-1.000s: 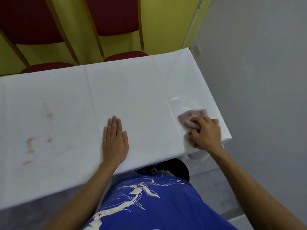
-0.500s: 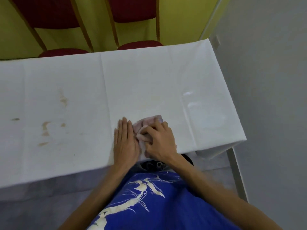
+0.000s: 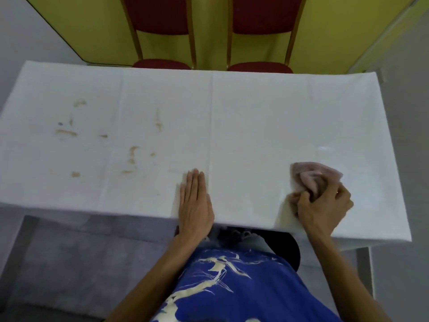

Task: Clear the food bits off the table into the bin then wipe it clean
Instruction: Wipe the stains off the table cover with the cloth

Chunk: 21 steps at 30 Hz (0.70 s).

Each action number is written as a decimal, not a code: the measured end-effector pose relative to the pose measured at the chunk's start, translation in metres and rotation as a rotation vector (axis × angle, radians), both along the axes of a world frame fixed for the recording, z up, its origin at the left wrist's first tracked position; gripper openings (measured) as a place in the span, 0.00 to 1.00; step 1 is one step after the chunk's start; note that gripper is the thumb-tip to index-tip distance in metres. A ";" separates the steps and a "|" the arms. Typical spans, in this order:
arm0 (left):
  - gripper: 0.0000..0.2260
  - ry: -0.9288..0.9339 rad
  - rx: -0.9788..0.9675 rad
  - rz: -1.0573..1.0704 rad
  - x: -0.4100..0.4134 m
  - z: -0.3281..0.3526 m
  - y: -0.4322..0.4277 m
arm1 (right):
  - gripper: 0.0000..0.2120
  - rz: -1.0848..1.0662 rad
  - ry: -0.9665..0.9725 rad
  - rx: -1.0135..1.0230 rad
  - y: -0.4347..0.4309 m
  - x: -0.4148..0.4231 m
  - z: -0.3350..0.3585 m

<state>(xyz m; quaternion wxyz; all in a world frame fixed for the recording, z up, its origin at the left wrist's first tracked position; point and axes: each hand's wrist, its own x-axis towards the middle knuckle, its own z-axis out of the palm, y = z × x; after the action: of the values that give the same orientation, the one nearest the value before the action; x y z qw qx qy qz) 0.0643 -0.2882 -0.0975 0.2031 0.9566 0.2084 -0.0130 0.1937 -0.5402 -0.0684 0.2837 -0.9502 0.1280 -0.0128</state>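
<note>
A white-covered table (image 3: 255, 108) fills the middle of the view. Several brown smears (image 3: 132, 154) mark its left half. My right hand (image 3: 325, 205) is shut on a crumpled pink cloth (image 3: 311, 175), pressed onto the cover near the front right edge. My left hand (image 3: 195, 201) lies flat, palm down, fingers together, at the front edge near the centre fold. A wet sheen (image 3: 325, 148) shows just beyond the cloth. No bin is in view.
Two red chairs (image 3: 160, 63) (image 3: 260, 66) with gold frames stand at the far side against a yellow wall. A grey wall runs close along the right end of the table. Grey floor lies below the front edge.
My right hand has swept the cloth from beside my left hand back out to the right. My left hand stayed flat in place. The view has tilted down and left.
</note>
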 end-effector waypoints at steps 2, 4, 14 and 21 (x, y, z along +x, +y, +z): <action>0.27 -0.011 -0.011 0.033 -0.004 0.003 0.008 | 0.27 -0.024 0.047 -0.018 0.023 -0.002 0.000; 0.26 0.000 0.001 0.005 -0.009 0.001 0.015 | 0.27 0.067 0.083 0.026 0.056 -0.008 0.000; 0.26 -0.029 0.007 0.007 -0.034 0.005 0.073 | 0.22 0.716 0.012 0.026 0.183 -0.071 0.002; 0.24 -0.033 -0.035 0.292 -0.074 0.013 0.178 | 0.24 0.348 -0.008 -0.070 0.155 -0.064 -0.006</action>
<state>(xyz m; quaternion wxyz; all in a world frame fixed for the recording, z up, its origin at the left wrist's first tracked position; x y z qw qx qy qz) -0.0100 -0.1099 -0.0847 0.2227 0.9126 0.3417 0.0288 0.1298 -0.3848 -0.0747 0.2489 -0.9673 -0.0397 0.0284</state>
